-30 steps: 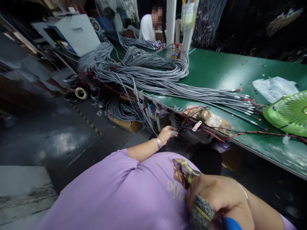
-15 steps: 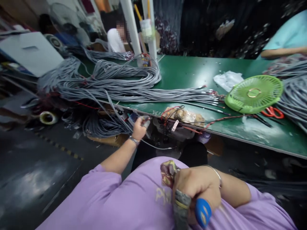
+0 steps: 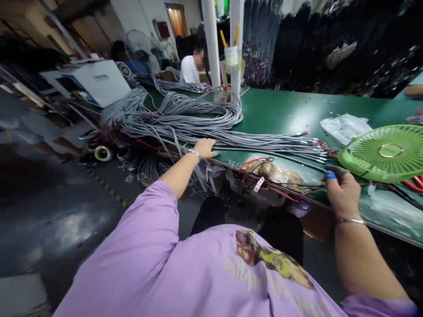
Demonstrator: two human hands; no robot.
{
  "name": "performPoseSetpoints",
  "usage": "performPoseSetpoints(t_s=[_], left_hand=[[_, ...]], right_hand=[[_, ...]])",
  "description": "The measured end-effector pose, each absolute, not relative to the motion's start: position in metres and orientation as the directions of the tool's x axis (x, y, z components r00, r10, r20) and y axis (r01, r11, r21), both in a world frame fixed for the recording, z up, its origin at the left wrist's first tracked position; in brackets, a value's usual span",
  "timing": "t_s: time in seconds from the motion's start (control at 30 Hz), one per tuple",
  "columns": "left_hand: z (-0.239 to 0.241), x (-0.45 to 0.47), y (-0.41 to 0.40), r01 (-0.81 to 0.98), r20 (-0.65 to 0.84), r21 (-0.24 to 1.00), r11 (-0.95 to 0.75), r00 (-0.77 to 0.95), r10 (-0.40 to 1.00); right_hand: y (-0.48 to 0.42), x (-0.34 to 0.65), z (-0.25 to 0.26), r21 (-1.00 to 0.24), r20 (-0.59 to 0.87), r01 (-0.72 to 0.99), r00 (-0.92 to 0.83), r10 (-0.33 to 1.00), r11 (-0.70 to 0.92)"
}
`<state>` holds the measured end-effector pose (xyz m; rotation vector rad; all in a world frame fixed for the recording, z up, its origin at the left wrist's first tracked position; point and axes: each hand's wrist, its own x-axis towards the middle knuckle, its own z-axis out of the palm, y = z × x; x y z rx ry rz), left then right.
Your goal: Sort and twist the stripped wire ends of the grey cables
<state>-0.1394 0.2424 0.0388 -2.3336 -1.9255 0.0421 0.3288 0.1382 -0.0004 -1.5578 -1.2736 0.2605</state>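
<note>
Green bench [image 3: 280, 101], cables [image 3: 198, 119] at left fingers [image 3: 211, 143]

On the green table [image 3: 280, 108], a light green fan [image 3: 383, 152] lies flat at my two o'clock, with red scissors [image 3: 417, 181] just beside its near rim. A white plastic bag [image 3: 345, 127] lies at one o'clock. At twelve o'clock I see two white posts [image 3: 211, 44], and one holds a cup of pencils [image 3: 231, 57]. A person in a white shirt [image 3: 189, 69] sits behind them. At ten o'clock stands a white box [image 3: 99, 81], and a roll of tape [image 3: 103, 153] lies on the floor below it.
</note>
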Motion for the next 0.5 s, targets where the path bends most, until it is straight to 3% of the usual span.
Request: performPoseSetpoints(t_s=[0.07,0.13,0.3,0.43,0.5], left_hand=[[0.036,-0.132,0.244,0.965,0.033,-0.098,-0.245,0.249,0.968],[0.034,-0.120,0.246,0.941,0.066,-0.097,-0.323,0.330,0.942],[0.032,-0.076,0.254,0.816,0.165,-0.131,-0.563,0.577,0.800],[0.035,-0.044,0.262,0.834,0.134,-0.159,-0.528,0.548,0.826],[0.035,-0.035,0.264,0.829,0.016,-0.197,-0.523,0.536,0.844]], right_hand=[[0.154,0.342,-0.013,-0.862,0.275,0.506,0.502,0.820,-0.020],[0.157,0.345,-0.018,-0.864,0.231,0.501,0.494,0.838,-0.057],[0.150,0.341,-0.015,-0.866,0.231,0.500,0.416,0.879,-0.010],[0.151,0.343,-0.017,-0.900,0.266,0.429,0.406,0.874,0.074],[0.152,0.344,-0.018,-0.919,0.273,0.376,0.388,0.881,0.119]])
